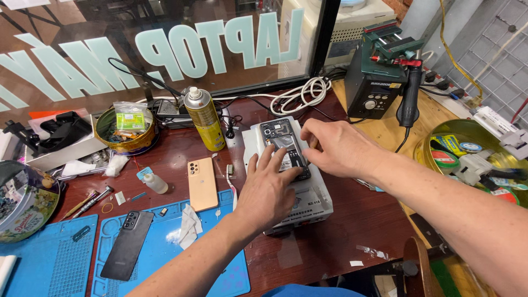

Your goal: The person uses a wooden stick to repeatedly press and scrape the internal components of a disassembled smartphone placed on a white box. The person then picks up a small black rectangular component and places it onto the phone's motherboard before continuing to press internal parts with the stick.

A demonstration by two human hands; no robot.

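1. Reddish-brown tabletop [352, 220] carries a white heating plate [308, 192]; an opened phone [285, 147] lies on top of it.
2. Left hand [267, 192] rests on the phone's lower end, fingers [275, 162] spread.
3. Right hand [335, 148] covers the phone's right edge; I cannot tell its fingers' state.
4. Yellow spray can [204, 118] stands left of the plate.

Bare forearms, no sleeves, no gloves

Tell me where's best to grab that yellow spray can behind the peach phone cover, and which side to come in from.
Take the yellow spray can around the middle of its body, probably from the front right. It stands upright with a straight round body that suits a wrap-around grip, and its white nozzle on top is too small to hold. The round tin crowds its left, cables lie behind, and the left hand is nearest.
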